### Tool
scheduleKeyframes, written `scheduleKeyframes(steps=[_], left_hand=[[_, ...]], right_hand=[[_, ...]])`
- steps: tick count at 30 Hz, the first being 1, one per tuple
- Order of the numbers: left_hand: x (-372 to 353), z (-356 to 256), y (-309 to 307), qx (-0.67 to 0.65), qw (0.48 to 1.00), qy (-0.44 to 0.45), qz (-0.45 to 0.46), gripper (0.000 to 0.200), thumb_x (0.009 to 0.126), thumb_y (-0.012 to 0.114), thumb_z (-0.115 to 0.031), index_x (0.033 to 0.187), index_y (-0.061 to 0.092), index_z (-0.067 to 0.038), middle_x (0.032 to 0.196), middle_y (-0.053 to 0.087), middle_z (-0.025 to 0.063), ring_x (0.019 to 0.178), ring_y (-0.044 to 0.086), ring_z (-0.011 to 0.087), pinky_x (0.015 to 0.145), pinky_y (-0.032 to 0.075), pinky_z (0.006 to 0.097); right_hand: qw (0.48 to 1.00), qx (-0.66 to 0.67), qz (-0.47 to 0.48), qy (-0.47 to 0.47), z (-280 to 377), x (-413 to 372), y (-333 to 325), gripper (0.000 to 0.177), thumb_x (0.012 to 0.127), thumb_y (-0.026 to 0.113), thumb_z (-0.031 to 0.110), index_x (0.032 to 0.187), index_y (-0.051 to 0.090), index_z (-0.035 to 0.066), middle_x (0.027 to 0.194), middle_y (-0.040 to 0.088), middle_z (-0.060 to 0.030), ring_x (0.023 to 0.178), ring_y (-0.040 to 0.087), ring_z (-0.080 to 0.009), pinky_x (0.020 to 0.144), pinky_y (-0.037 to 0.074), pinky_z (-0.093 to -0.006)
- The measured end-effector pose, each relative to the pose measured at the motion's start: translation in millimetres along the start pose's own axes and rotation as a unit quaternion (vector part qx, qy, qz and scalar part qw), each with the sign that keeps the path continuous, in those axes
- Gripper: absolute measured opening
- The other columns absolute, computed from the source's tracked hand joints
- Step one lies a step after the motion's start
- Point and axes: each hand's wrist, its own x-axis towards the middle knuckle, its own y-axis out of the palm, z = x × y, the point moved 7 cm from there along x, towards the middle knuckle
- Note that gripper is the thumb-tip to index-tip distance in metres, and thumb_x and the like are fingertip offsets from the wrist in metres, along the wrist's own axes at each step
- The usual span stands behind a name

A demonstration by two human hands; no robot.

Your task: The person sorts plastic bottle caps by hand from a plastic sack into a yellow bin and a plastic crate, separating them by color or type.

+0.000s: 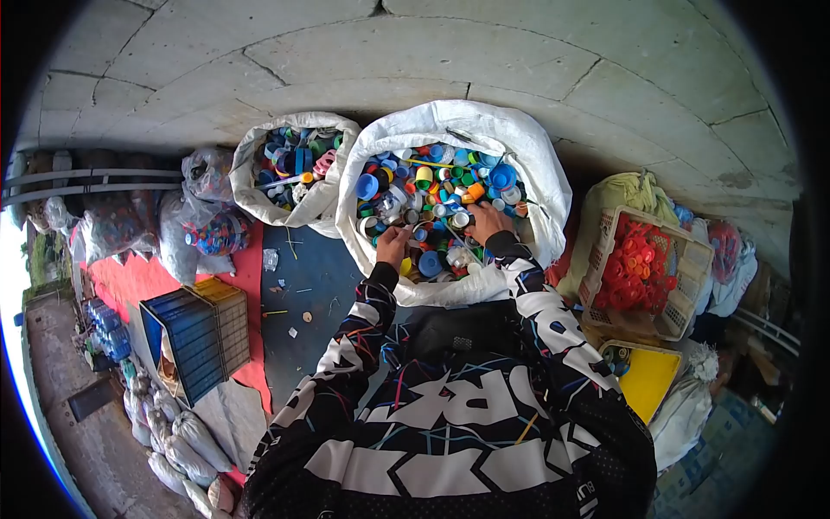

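In front of me stands a big white woven sack, its rim rolled down, filled with plastic bottle caps of many colours. Both my hands reach over its near side into the caps. My left hand is closed, thumb and fingers brought together low over the pile; what they pinch is too small to make out. To its right, my right hand has its fingers curled at a white bottle cap. A blue cup-like lid lies beyond the right hand, and a yellow cap is near the left.
A smaller sack of mixed plastic pieces touches the big one on the left. At right, a beige crate holds red plastic parts, above a yellow bin. A blue-and-yellow crate stands left. A concrete wall rises behind.
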Motion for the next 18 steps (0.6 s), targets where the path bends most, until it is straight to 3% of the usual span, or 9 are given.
scheduleKeyframes(steps=[3,4,7,10,12,15,18], left_hand=[[-12.9,-4.3,0.0,0.041,0.999,0.015,-0.026,0.024,0.084,0.066,-0.027,0.071,0.056,-0.01,0.063,0.049,-0.0047,0.053,0.044,0.0054,0.047,0.035,0.0223],[-7.7,0.5,-1.3,0.047,0.997,0.058,-0.016,0.024,0.084,0.066,-0.029,0.074,0.058,-0.009,0.065,0.051,-0.0051,0.055,0.044,0.004,0.049,0.035,0.0211],[1.5,7.0,-2.4,0.134,0.987,0.087,-0.021,0.021,0.08,0.067,-0.026,0.087,0.066,-0.006,0.071,0.063,0.0024,0.062,0.059,0.0132,0.057,0.047,0.0281],[-13.2,-19.2,15.2,0.432,0.89,0.145,-0.029,0.021,0.078,0.066,-0.025,0.094,0.068,-0.011,0.08,0.067,0.01,0.073,0.066,0.0247,0.066,0.051,0.0356],[-5.7,-15.3,18.1,0.492,0.859,0.135,-0.05,0.024,0.076,0.066,-0.026,0.097,0.068,-0.015,0.084,0.067,0.0125,0.078,0.066,0.0287,0.068,0.051,0.0383],[-2.3,-21.4,27.9,0.555,0.823,0.104,-0.069,0.022,0.076,0.063,-0.025,0.097,0.069,-0.018,0.089,0.067,0.0139,0.084,0.065,0.0321,0.072,0.052,0.0408],[4.4,-24.1,38.0,0.617,0.781,0.087,-0.039,0.023,0.077,0.063,-0.024,0.098,0.069,-0.018,0.093,0.067,0.0144,0.085,0.065,0.0337,0.073,0.053,0.0419]], right_hand=[[1.0,0.008,-0.027,-0.003,5.5,1.3,6.0,0.041,0.07,0.069,0.014,0.108,0.055,0.014,0.105,0.059,-0.0112,0.091,0.061,-0.0336,0.07,0.051,-0.0453],[0.999,0.006,-0.038,0.006,6.7,-0.1,4.8,0.041,0.07,0.069,0.014,0.109,0.054,0.014,0.105,0.059,-0.0108,0.091,0.061,-0.0335,0.071,0.051,-0.0454],[0.997,0.02,-0.055,0.045,0.5,-0.8,7.8,0.042,0.071,0.07,0.015,0.109,0.053,0.013,0.103,0.062,-0.0107,0.092,0.061,-0.0335,0.073,0.05,-0.0454],[0.993,0.073,-0.028,0.084,-16.1,1.5,13.3,0.041,0.071,0.07,0.016,0.108,0.053,0.012,0.098,0.064,-0.0122,0.093,0.061,-0.0343,0.075,0.05,-0.0451],[0.989,0.116,-0.012,0.088,-20.7,-1.9,10.9,0.04,0.071,0.071,0.016,0.107,0.052,0.011,0.093,0.065,-0.0135,0.092,0.061,-0.0352,0.075,0.049,-0.045],[0.989,0.111,-0.054,0.083,-18.4,-12.5,2.4,0.039,0.073,0.07,0.017,0.107,0.053,0.01,0.099,0.063,-0.0162,0.093,0.06,-0.0363,0.076,0.049,-0.0449],[0.973,0.138,-0.172,0.067,-16.5,-32.7,-11.5,0.039,0.074,0.068,0.014,0.109,0.053,0.009,0.104,0.059,-0.0184,0.094,0.058,-0.0378,0.077,0.048,-0.0451]])
